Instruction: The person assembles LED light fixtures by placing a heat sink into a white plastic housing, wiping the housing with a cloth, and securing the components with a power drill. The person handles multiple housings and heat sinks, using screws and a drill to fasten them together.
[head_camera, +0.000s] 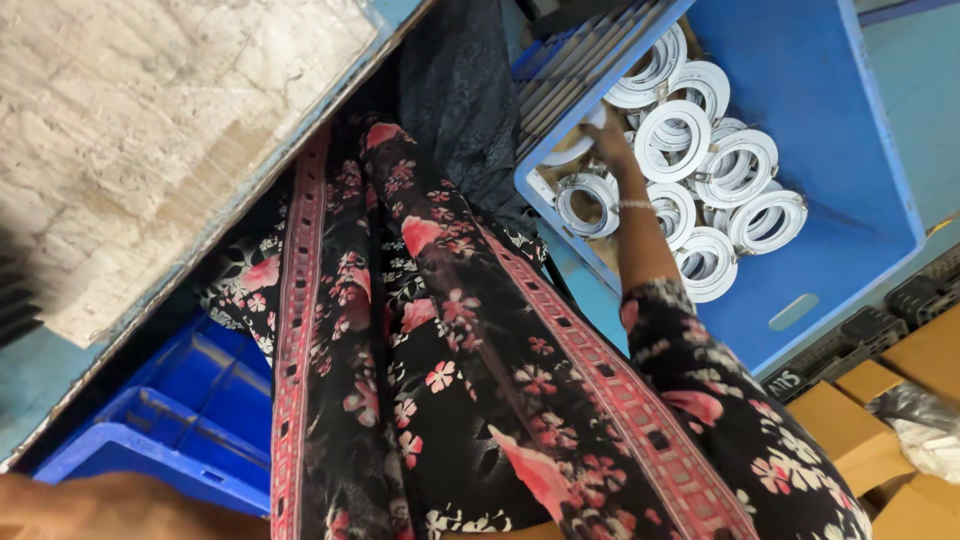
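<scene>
head view, looking down. the right hand (608, 140) reaches into a large blue plastic crate (840, 120) and lies among white round metal ring fittings (672, 138) heaped in the crate's near half; its fingers rest on the rings, though whether they are clamped on one cannot be told. a thin bracelet (636, 205) circles the wrist. a black floral garment (450, 380) fills the centre. a smaller blue plastic bin (170, 420) sits at lower left, and brown cardboard boxes (850, 430) at lower right.
</scene>
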